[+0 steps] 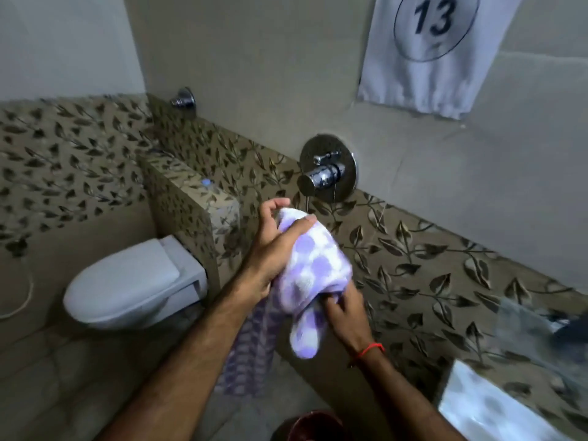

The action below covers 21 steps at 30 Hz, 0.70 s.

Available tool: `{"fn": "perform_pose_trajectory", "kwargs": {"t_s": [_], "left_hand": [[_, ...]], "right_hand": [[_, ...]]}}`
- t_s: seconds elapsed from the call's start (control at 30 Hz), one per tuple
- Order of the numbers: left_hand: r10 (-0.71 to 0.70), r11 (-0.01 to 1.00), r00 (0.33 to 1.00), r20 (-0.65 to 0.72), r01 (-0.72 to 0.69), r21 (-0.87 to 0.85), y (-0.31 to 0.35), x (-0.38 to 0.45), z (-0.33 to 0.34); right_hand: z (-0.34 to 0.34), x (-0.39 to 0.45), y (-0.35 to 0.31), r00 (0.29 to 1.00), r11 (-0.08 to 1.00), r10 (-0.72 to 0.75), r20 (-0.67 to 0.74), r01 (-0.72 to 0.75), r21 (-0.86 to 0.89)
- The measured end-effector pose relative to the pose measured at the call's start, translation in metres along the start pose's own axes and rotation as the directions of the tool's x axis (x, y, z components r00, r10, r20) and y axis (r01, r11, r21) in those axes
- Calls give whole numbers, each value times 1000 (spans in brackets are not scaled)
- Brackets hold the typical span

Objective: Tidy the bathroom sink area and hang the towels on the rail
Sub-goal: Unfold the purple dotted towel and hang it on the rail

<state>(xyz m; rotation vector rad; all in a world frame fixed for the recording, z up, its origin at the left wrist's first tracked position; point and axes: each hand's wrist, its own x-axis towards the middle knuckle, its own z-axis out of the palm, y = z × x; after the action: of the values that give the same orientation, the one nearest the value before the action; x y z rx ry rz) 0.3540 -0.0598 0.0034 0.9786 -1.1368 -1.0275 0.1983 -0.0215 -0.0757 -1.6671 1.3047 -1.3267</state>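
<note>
I have the purple-and-white checked towel (313,265) bunched between my hands, up in front of the leaf-patterned wall tiles. My left hand (273,249) is clenched over the top of the bundle, thumb pressed across it; my right hand (345,316) grips the lower fold from underneath, fingers tucked into the cloth. One loose end hangs below my left wrist toward the floor. Just beyond my left fingers is the chrome tap (327,170) on the wall, and a white cloth marked 13 (426,52) hangs well above it.

I take this to be the towel step: gathering it before hanging. No rail shows near my hands, so next I need to find it, then shake the bundle open, catch two corners, and drape it evenly without the trailing end dragging.
</note>
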Motion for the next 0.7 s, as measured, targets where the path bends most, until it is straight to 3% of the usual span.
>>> {"fn": "perform_pose_trajectory", "kwargs": {"t_s": [0.1, 0.17, 0.2, 0.27, 0.3, 0.37, 0.47, 0.57, 0.63, 0.7], "left_hand": [[256, 965, 965, 52, -258, 50, 29, -33, -9], [362, 887, 932, -17, -339, 314, 32, -57, -10], [391, 829, 920, -17, -344, 441, 27, -65, -11], [238, 872, 971, 33, -229, 432, 26, -79, -9], [172, 890, 985, 31, -169, 425, 26, -87, -8], [199, 900, 977, -71, -154, 408, 32, -97, -10], [230, 936, 945, -231, -150, 317, 58, -107, -10], [438, 804, 896, -78, -351, 480, 90, -104, -12], [608, 659, 793, -47, -470, 587, 111, -105, -12], [761, 572, 644, -82, -605, 554, 121, -114, -6]], "right_hand": [[-20, 6, -59, 989, 962, 29, -147, 12, 273], [-40, 5, -92, 989, 943, 11, -147, 38, 330], [-48, 4, -102, 993, 943, 17, -118, 23, 332], [-63, -2, -117, 999, 947, 42, -28, -31, 320], [-70, -6, -120, 999, 953, 39, 22, -44, 300], [-84, -16, -128, 994, 974, -8, 110, -17, 225], [-113, -26, -143, 993, 997, -75, 89, 76, -11], [-139, -22, -170, 970, 919, -232, -71, 195, -343], [-150, -22, -188, 866, 841, -448, -220, 326, -431], [-152, -34, -192, 637, 701, -694, -335, 495, -513]]}}
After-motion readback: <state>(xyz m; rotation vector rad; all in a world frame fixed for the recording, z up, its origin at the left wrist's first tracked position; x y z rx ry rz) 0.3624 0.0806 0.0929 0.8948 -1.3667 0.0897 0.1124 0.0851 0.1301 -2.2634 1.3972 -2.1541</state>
